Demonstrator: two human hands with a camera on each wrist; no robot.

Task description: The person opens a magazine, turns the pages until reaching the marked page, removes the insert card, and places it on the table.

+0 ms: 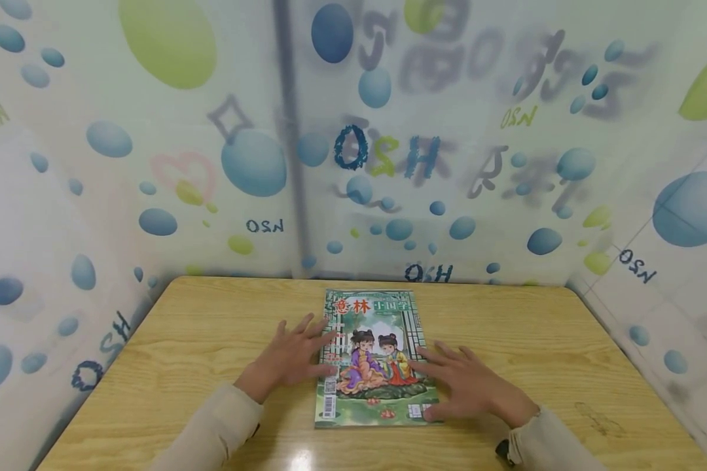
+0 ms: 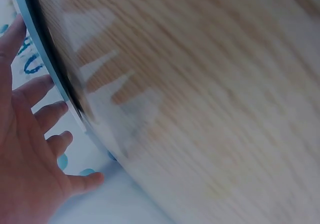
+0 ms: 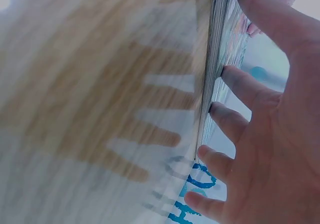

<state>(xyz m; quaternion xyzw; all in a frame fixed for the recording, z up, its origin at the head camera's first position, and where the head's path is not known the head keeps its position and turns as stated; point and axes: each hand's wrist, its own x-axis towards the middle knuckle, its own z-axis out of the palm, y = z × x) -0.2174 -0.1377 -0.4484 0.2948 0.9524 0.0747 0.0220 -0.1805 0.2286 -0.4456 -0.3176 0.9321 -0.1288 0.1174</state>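
Note:
A magazine with a green illustrated cover lies face up on the wooden table. Two cartoon children in robes sit on its cover, under red and white Chinese characters. My left hand is at its left edge, fingers spread and fairly straight, fingertips right at the border. At the lower right edge is my right hand, its fingers likewise spread, with the tips overlapping the cover's side in the head view. The left wrist view shows the magazine's spine side beside my fingers; in the right wrist view its page edges meet my fingertips.
The light wooden table reaches back to a pale wall covering printed with blue and green bubbles and mirrored lettering. Similar coverings rise at the left and right. A dark wrist strap shows at my right sleeve.

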